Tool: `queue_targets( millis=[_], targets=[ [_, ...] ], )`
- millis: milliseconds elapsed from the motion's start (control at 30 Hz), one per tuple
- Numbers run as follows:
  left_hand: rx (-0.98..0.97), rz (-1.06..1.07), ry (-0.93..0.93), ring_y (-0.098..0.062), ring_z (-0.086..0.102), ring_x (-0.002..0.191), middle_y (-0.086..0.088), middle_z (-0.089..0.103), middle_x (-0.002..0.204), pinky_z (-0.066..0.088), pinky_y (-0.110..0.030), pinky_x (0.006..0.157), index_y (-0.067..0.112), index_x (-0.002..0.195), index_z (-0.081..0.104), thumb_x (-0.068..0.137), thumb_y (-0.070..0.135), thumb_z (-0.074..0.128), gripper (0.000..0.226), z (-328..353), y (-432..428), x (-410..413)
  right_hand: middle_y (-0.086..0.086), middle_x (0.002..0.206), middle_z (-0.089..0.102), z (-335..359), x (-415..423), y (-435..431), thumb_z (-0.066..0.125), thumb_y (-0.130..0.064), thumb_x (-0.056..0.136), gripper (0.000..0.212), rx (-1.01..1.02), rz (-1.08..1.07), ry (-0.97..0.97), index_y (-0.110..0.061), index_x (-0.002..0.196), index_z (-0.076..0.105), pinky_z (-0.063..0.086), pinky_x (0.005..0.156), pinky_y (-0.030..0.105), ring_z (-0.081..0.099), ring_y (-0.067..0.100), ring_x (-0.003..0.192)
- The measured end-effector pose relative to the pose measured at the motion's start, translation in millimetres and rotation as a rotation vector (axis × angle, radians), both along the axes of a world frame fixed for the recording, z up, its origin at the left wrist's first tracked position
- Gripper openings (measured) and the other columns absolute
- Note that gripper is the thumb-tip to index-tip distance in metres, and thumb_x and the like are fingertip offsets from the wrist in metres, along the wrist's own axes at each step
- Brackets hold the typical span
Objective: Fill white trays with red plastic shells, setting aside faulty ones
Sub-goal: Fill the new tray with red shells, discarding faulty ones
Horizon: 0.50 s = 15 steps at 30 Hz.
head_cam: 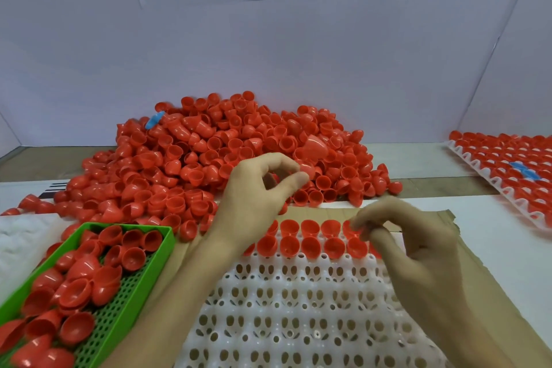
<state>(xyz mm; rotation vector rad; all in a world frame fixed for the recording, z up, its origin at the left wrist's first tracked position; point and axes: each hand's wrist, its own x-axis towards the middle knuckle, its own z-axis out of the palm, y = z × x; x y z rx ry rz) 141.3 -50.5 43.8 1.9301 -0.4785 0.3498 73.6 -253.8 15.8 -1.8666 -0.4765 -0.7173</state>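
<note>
Shells (310,245) in white tray (270,324), mouths up (far rows)

1. the green basket (131,226) in the lower left is cut off by the left and bottom edges.
2. the white tray (298,308) runs off the bottom edge; the left forearm (179,293) and the right hand (412,251) cover its upper corners.
3. the right hand is blurred; whether its fingertips hold anything cannot be told.
4. the shell (308,170) pinched by the left hand (257,191) is smeared and half covered by the thumb.
5. the filled tray (494,182) at the right runs off the right edge.
6. the blue piece (153,121) in the pile (209,158) is partly buried.
</note>
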Motion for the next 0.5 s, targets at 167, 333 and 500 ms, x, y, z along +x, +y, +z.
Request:
queue_targets(
  millis=[167,333,500],
  targets=[
    [0.122,-0.193,-0.047,-0.008,0.069,0.083,0.018,0.06,0.113,0.053,-0.017,0.072,0.022,0.083,0.068,0.091,0.037,0.069,0.017,-3.2,3.2,-47.8,-0.003,0.11,0.069,10.2,-1.4,-6.1,0.064,-0.027,0.087,0.036,0.219,0.127,0.185,-0.03,0.123,0.064,0.057,0.074,0.023,0.071,0.021,0.081],
    [0.011,-0.306,0.084,-0.016,0.073,0.086,0.008,0.073,0.094,0.056,-0.023,0.077,0.02,0.088,0.067,0.093,0.027,0.07,0.009,-12.9,2.7,-60.3,-0.004,0.105,0.076,16.5,-6.0,-1.9,0.069,-0.013,0.089,0.032,0.041,0.213,0.259,-0.013,0.12,0.066,0.057,0.074,0.019,0.075,0.014,0.09],
    [-0.283,-0.326,0.206,-0.02,0.072,0.074,-0.003,0.072,0.086,0.056,-0.023,0.071,0.03,0.096,0.067,0.085,0.041,0.069,0.016,-17.9,6.0,-63.4,0.007,0.096,0.075,10.4,-3.4,-2.2,0.07,-0.011,0.084,0.016,0.094,0.294,0.317,-0.003,0.098,0.07,0.058,0.078,0.026,0.074,0.024,0.091]
  ],
)
